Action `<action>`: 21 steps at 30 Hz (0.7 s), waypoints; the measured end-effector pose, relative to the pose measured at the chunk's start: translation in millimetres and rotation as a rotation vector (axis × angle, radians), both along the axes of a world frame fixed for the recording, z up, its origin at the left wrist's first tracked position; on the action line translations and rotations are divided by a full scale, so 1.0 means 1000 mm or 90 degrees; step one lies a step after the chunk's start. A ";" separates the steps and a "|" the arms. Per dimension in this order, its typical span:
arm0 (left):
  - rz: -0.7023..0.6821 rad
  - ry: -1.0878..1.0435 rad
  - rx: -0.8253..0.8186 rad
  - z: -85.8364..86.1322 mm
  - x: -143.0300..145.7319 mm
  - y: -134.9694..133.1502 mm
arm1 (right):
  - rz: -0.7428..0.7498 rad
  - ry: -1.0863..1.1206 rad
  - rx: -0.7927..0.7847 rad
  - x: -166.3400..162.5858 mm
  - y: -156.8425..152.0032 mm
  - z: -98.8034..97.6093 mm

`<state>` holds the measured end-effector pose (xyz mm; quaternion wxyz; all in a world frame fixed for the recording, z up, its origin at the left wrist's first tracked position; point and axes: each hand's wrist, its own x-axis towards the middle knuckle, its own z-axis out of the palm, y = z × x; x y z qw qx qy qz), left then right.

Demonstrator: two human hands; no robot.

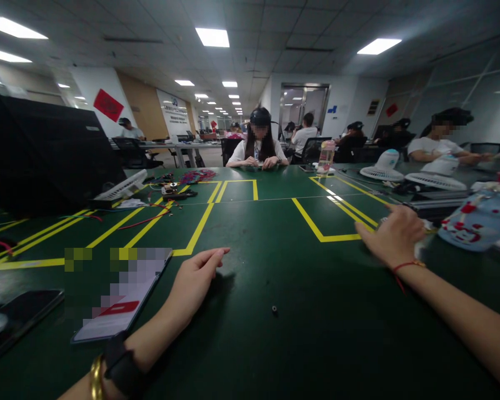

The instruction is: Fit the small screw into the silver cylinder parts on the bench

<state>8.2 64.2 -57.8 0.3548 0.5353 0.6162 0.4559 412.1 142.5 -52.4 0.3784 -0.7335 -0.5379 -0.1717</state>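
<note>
A tiny black ring-shaped part (274,308) lies low centre on the dark green table mat (300,344). It is probably light, hard and quick to roll, best pinched by its sides. The left hand (195,278) lies flat, open and empty; the right hand (394,236) has curled fingers that hide any hold.

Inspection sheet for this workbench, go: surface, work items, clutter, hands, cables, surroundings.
Surface: dark green table mat marked with yellow tape lines.
Job's things: small black round part lies loose between the hands, touched by neither.
Clutter: lit white-screened phone and dark phone at left; blue pouch with red print and a white desk fan at right.
Hands: left hand open, flat on the mat; right hand palm down by the tape, grip unclear.
Cables: red wires and a coloured wire bundle, far left.
Surroundings: open office; a person seated opposite, others behind.
</note>
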 end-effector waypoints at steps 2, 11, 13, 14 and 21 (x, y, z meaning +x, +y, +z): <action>-0.006 0.016 -0.001 0.002 0.001 -0.001 | 0.247 -0.038 -0.061 -0.046 -0.024 0.008; -0.022 0.056 0.000 0.003 0.003 -0.004 | 0.746 0.082 -0.299 -0.151 -0.089 0.008; -0.020 0.064 0.000 0.004 0.004 -0.004 | 0.579 0.030 -0.212 -0.123 -0.066 0.015; -0.019 0.066 0.001 0.005 0.004 -0.005 | 0.472 -0.010 -0.161 -0.103 -0.053 0.019; -0.021 0.087 0.010 0.009 0.007 -0.006 | 0.033 -0.042 -0.141 0.048 0.004 0.028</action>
